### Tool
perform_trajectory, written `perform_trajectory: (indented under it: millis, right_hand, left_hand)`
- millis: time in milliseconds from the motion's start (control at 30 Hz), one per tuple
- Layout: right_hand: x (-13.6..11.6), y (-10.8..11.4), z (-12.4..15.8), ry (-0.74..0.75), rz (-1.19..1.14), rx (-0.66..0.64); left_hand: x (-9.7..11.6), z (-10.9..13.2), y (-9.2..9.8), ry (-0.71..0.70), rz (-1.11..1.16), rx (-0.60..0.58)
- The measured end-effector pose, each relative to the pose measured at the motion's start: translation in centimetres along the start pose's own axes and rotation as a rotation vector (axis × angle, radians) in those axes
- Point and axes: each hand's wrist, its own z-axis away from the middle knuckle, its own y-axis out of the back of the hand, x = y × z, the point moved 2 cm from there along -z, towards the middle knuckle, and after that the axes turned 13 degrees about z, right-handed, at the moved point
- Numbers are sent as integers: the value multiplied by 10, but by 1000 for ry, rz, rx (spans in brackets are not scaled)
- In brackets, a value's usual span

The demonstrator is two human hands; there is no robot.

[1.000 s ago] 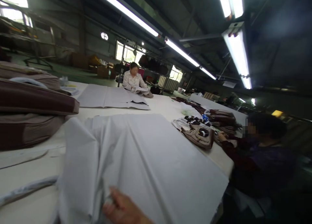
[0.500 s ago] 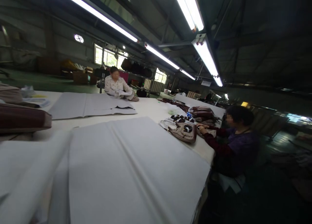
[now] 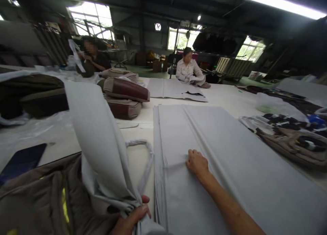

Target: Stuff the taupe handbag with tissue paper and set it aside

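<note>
My left hand [image 3: 135, 216] is closed around a bunched sheet of grey-white paper [image 3: 93, 126], which stands up in a tall fold. Beneath and left of that sheet lies a brown padded bag [image 3: 35, 194] with a yellow zip. A strap wrapped in pale paper [image 3: 148, 161] loops up beyond the hand. My right hand [image 3: 198, 162] rests on a wide stack of paper sheets [image 3: 176, 129], its fingers curled and pinching the top sheet, which puckers beside them. The fingertips are partly hidden.
A dark phone [image 3: 22, 161] lies at left, near clear plastic and a dark bag [image 3: 43, 98]. Brown bags [image 3: 125, 91] are piled behind. Another paper stack [image 3: 173, 88] sits farther back. More bags [image 3: 293, 143] lie at right. Two co-workers [image 3: 189, 68] sit across the table.
The view has swung left and down, bringing both my hands and the brown bag into sight. The co-worker at the right has left the frame; another appears at left.
</note>
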Motion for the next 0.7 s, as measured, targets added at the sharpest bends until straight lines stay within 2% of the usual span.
perform_trajectory:
  millis: [133,200,267,367,433,533,633,700]
  right_hand:
    - [-37,5,15,172,-23,46]
    - [-48,3,18,219,-27,49]
    - [-39,-2,13,181,-1,32]
    - [0,-12,-1,90,40,9]
    - [23,-17,-8,90,52,11]
    - [31,-21,-12,292,176,92]
    - [21,-23,-11,570,439,229]
    - [16,-23,-11,704,574,305]
  left_hand:
    - [-8,4,-12,95,11,11]
    - [-9,7,-14,120,11,-1]
    - [-6,10,-12,121,15,-9]
    - [1,11,-6,109,12,5]
    - [4,11,-1,111,2,27]
    - [4,10,-1,127,-7,47]
    - [1,9,-4,129,-4,62]
    - [-1,9,-6,147,27,74]
